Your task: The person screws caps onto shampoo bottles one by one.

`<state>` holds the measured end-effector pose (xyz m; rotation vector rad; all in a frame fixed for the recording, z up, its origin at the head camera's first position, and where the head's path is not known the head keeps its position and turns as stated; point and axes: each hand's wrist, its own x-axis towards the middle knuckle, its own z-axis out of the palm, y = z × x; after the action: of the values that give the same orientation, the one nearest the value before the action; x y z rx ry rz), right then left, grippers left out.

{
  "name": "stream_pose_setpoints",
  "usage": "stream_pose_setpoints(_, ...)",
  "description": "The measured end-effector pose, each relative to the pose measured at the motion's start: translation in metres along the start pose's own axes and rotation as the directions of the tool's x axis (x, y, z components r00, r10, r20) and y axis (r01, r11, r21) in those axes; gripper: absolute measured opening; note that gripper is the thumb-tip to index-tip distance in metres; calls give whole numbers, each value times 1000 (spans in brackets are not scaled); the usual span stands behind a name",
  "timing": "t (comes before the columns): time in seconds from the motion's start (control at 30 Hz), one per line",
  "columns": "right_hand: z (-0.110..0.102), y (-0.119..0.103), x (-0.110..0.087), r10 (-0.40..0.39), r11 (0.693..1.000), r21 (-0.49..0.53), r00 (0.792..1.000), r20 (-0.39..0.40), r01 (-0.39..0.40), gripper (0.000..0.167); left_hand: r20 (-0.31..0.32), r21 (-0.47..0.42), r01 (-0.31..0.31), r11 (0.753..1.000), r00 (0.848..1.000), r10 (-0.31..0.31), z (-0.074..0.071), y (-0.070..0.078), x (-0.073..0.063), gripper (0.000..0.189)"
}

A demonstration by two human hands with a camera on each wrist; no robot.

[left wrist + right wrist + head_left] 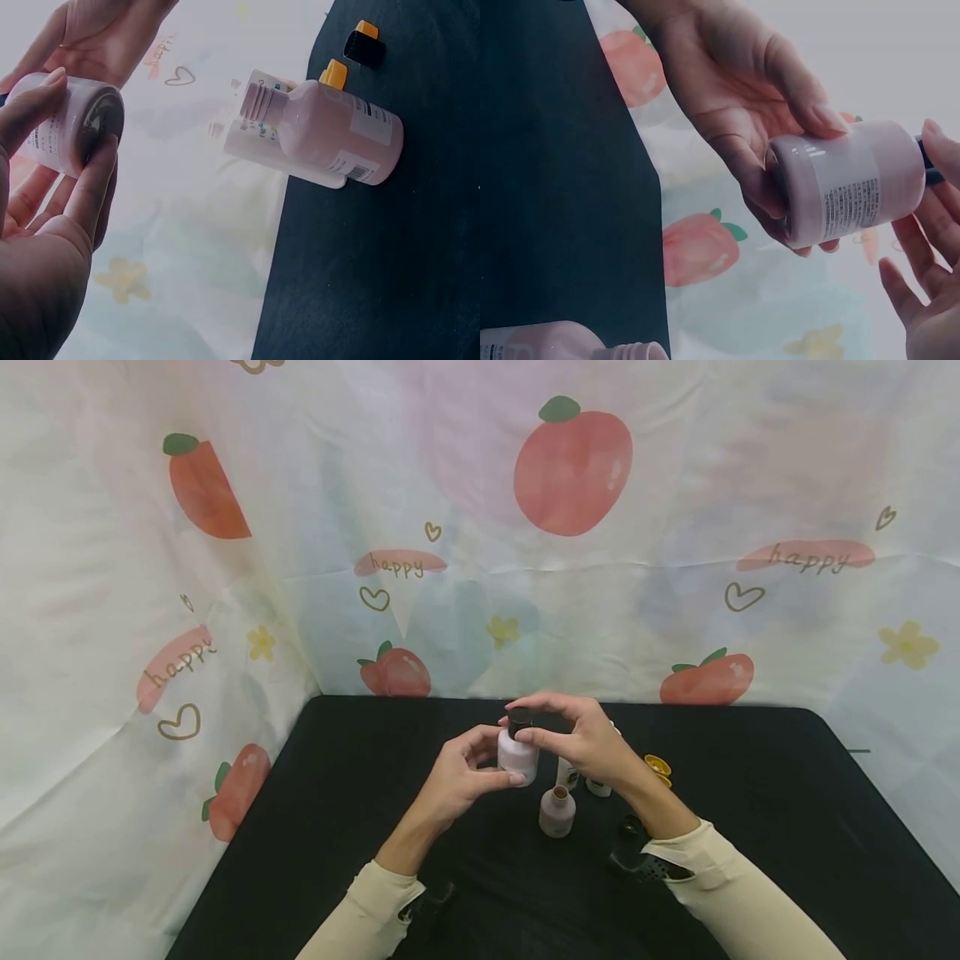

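- Head view showed us a pale pink bottle (517, 762) held up over the table (360, 827), its black cap (519, 720) uppermost.
- Around the bottle's body we saw the left hand (459, 770) curled, thumb in front, holding it; from the left wrist view we could see those fingers near its base.
- On the cap we saw the right hand (585, 745), narrowed to a pinch, thumb on the near side and a finger across the top. We could not tell how tightly the cap sat.
- Below the bottle, nearer to us and slightly right, we had a second, open bottle (557, 814) standing upright on the table, its threaded neck bare.
- Just beyond the open bottle we made out white containers (567, 774), partly hidden by the right hand.
- Farther right, near the right forearm, we found yellow pieces (657, 766); in the left wrist view, a loose black cap (365, 49) overlapped one, and we could not tell whether they touched.
- Printed text ran across the label (849, 199) that we saw on the held bottle in the right wrist view.
- Behind everything we had a pale cloth (465, 460) printed with fruit, hearts and flowers.
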<state>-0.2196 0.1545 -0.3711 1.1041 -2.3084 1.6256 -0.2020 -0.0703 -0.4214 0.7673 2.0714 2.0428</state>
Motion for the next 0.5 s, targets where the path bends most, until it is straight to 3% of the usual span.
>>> stream_pose_setpoints(0.3, 3, -4, 0, 12, 999, -37, 999, -42, -13, 35, -42, 5, -34, 999, 999, 34, 5, 3, 0, 48)
stream_pose_setpoints(0.5, 4, -2, 0, 54, 998, -17, 998, -36, -55, 37, -30, 54, -33, 998, 999, 34, 3, 4, 0, 52)
